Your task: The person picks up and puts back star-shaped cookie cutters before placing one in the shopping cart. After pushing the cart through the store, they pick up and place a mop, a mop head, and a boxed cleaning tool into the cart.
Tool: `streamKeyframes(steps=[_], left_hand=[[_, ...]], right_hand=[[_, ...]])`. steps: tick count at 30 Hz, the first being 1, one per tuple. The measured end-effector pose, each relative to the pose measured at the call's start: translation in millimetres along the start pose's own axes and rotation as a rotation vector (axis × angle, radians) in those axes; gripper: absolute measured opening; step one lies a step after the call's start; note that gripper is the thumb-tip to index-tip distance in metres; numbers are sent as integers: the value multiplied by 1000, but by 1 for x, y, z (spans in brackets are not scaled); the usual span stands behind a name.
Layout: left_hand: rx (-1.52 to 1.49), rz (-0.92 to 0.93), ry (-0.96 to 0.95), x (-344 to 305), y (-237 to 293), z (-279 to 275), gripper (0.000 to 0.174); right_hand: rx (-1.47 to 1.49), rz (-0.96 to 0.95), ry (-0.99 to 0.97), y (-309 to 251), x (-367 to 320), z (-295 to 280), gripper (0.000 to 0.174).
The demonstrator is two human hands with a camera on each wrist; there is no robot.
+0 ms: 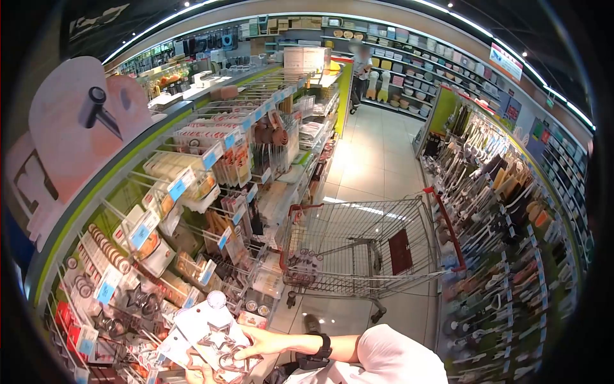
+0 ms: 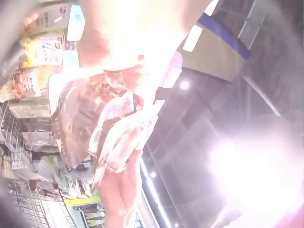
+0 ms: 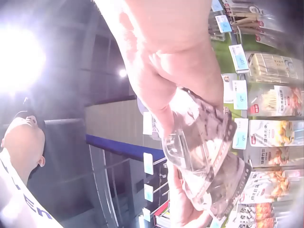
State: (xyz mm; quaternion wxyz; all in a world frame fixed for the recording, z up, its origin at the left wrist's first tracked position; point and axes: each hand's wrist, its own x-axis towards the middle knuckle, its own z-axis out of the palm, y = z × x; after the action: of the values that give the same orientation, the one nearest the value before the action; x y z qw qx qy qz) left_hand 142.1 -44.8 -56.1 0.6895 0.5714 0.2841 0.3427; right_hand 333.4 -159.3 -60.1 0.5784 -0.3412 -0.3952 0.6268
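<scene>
Two carded packs of metal cutters are held up in front of the shelf. The right hand pinches the front pack, its thumb on the clear plastic cover. At the lower left of that pack, the left hand grips a second pack with a star-shaped cutter, partly behind the first. In the right wrist view the right hand holds the upper pack, and the left hand is at the lower pack. The left wrist view is washed out around the left hand.
A wire shopping cart stands in the tiled aisle. Hooks of packaged kitchen goods line the left; hanging utensils line the right. Someone stands at the far end.
</scene>
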Motion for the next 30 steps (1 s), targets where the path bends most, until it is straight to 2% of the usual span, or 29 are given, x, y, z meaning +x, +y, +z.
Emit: streamKeyframes(steps=[3,4,6,7,8,9,10,11,12,14,16,17,18,20,21,24,27,30], left_hand=[[-64,122,84,-18,12,-10,27],[-75,151,155,-37,15,-19,27],[-68,211,360,-98,30,-43,25],[-77,96,505,-106,29,-53,24],[-15,66,424,-118,27,-76,26],[56,139,360,-127,26,-91,31],[-53,198,414,-135,15,-98,36],[7,147,528,-145,4,-104,40],[-113,89,388,-151,17,-105,46],[146,120,106,-157,10,-127,56],[195,280,165,-142,41,-94,66],[135,254,158,-145,40,-91,69],[169,140,210,-149,47,-87,81],[191,147,265,-150,42,-92,76],[168,148,299,-152,42,-91,69],[251,336,352,-144,40,-101,63],[230,270,344,-140,48,-111,55],[335,345,363,-128,46,-124,53]], right_hand=[[-347,-54,74,-3,-4,9,78],[-359,-52,73,-23,-8,20,77],[-350,-95,99,-16,-2,20,60],[-346,-109,115,-37,-2,33,54],[-272,-74,163,-25,3,32,53],[-278,-25,201,-26,7,38,55],[-321,-138,172,-18,15,35,58],[-210,-140,155,-15,20,42,60],[-239,-77,147,-10,25,46,61],[-181,-121,95,-9,41,72,61],[-254,-143,-2,7,61,80,60],[-253,-172,-43,12,69,84,63],[-252,-200,-78,17,79,91,66],[-272,-262,-112,19,97,103,63],[-237,-209,-134,24,105,105,61],[-248,-235,-112,17,127,129,50],[-272,-203,-145,16,150,135,47],[-305,-232,-162,20,168,133,44]])
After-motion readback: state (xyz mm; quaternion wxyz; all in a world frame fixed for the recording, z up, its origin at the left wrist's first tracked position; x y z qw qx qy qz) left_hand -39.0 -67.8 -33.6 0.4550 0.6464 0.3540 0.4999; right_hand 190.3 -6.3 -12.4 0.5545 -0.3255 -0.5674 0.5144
